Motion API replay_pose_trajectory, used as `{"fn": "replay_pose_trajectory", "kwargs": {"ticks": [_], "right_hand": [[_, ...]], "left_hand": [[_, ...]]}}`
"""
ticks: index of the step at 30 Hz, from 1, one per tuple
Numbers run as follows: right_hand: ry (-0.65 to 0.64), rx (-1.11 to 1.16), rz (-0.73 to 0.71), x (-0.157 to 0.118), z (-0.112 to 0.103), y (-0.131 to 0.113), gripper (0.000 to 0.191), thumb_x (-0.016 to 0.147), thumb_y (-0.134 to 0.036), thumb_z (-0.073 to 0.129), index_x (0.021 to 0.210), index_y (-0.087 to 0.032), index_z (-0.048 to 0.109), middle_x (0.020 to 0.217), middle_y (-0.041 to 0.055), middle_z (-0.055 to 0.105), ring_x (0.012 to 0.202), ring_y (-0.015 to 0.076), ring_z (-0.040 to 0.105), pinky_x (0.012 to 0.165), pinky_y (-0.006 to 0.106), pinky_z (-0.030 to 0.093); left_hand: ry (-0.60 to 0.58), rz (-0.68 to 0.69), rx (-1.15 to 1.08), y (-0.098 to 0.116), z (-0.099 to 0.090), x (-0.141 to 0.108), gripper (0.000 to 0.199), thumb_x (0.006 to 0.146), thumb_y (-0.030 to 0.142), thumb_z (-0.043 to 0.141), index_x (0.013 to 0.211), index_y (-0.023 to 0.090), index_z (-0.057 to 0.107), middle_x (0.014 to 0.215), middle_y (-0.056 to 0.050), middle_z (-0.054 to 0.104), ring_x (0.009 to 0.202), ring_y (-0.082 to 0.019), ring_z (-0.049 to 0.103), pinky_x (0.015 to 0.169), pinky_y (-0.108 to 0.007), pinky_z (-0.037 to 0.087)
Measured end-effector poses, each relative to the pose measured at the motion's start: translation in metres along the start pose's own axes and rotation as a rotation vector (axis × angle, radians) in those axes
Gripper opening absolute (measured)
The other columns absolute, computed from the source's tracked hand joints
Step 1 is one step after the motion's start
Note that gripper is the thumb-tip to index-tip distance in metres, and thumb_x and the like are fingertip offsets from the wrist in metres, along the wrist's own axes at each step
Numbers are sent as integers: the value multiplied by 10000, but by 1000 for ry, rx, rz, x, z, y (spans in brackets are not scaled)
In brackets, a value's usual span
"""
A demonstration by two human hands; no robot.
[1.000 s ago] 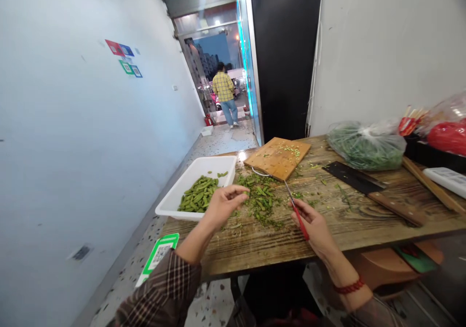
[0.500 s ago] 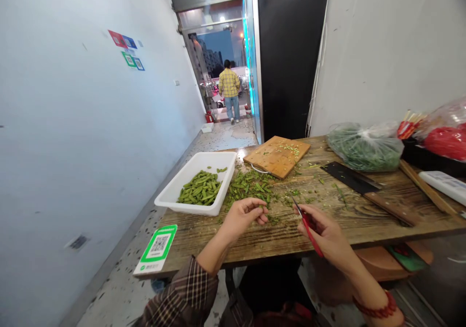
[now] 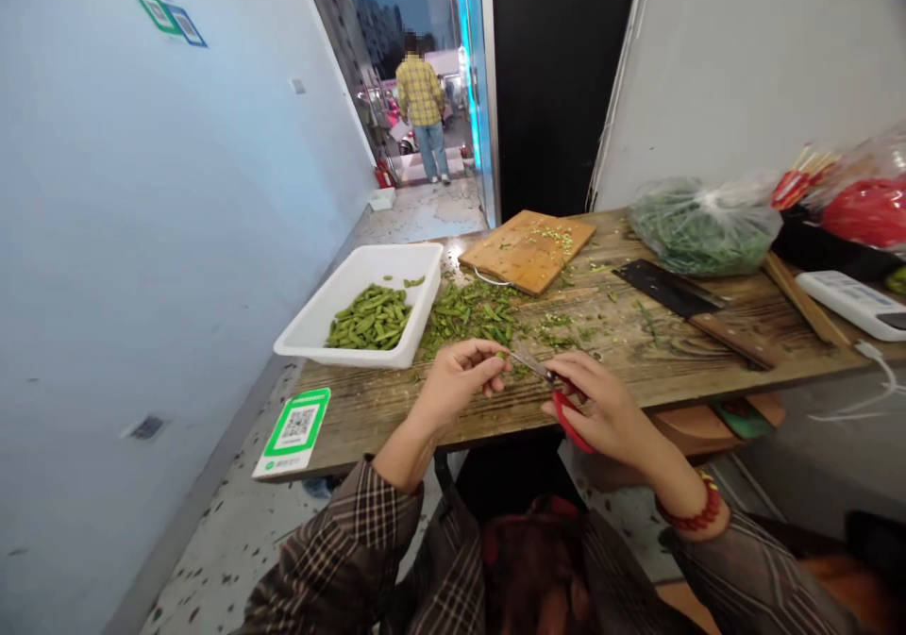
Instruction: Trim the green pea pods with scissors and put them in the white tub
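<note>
Between the thumb and fingertips of my left hand (image 3: pixel 457 380) is a green bean pod (image 3: pixel 502 355), mostly hidden by the fingers. My right hand (image 3: pixel 605 413) grips red-handled scissors (image 3: pixel 570 424), whose blades point left and reach the pod at my left fingertips. Whether the blades touch it is too small to tell. Just beyond my hands, loose pods and green trimmings (image 3: pixel 471 312) lie scattered on the wooden table (image 3: pixel 382 404). A white plastic tray (image 3: pixel 423 325) to the left holds a heap of similar pods (image 3: pixel 372 319).
Behind the trimmings lies a wooden cutting board (image 3: pixel 528 253) with green bits. Right of it are a cleaver (image 3: pixel 732 338), a bag of greens (image 3: pixel 708 229) and a white power strip (image 3: pixel 853 303). A QR-code card (image 3: pixel 293 432) lies front left. A person (image 3: pixel 423 107) stands near the doorway.
My view has tilted downward. The scissors have swung left, their tips now at my left fingertips, and my two hands are closer together. The person at the door has moved slightly.
</note>
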State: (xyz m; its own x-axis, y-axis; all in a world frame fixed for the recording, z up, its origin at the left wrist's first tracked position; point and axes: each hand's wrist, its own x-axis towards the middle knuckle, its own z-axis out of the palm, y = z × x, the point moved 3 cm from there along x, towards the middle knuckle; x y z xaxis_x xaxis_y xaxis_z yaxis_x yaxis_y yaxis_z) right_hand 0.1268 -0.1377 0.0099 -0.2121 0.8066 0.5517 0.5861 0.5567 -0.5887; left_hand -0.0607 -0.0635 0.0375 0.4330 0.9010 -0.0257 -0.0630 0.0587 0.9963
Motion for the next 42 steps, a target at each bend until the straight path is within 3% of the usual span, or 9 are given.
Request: {"fn": "replay_pose_trajectory", "kwargs": {"ticks": [6, 12, 22, 38, 42], "right_hand": [[-42, 39, -26, -3, 3, -5, 440, 851, -277, 626, 1274, -241, 514, 1138, 115, 565, 1023, 229, 569, 858, 390, 515], [-63, 67, -55, 1, 1, -7, 466, 859, -254, 618, 1307, -254, 490, 1120, 101, 565, 1017, 216, 567, 872, 384, 493], [-70, 111, -40, 0, 7, -5, 406, 857, -278, 625, 1249, -239, 529, 1103, 100, 558, 1013, 214, 552, 862, 364, 487], [61, 38, 27, -34, 13, 17, 400, 902, -214, 529, 1299, -245, 497, 1068, 109, 582, 986, 216, 589, 842, 369, 526], [122, 47, 58, -37, 14, 23, 393, 889, -235, 562, 1279, -251, 513, 1073, 106, 590, 971, 222, 607, 815, 370, 542]], "left_hand": [[-56, -27, 59, -11, 8, -2, 265, 677, 305, 756, 867, 130, 694, 587, 4, 627, 462, -71, 537, 445, -177, 413], [-69, -4, 91, -15, 10, -1, 227, 654, 294, 767, 820, 144, 721, 715, -16, 674, 464, -47, 504, 436, -175, 410], [-84, -31, 149, -12, 16, -1, 205, 663, 295, 760, 790, 139, 719, 649, -7, 658, 433, -47, 471, 426, -182, 375], [-328, -114, 270, -23, 39, 19, 239, 704, 357, 715, 678, 123, 672, 596, -12, 614, 439, -54, 451, 440, -185, 323], [-291, -65, 279, -24, 37, 22, 214, 689, 341, 731, 708, 132, 691, 586, -5, 585, 497, -77, 480, 483, -197, 343]]}}
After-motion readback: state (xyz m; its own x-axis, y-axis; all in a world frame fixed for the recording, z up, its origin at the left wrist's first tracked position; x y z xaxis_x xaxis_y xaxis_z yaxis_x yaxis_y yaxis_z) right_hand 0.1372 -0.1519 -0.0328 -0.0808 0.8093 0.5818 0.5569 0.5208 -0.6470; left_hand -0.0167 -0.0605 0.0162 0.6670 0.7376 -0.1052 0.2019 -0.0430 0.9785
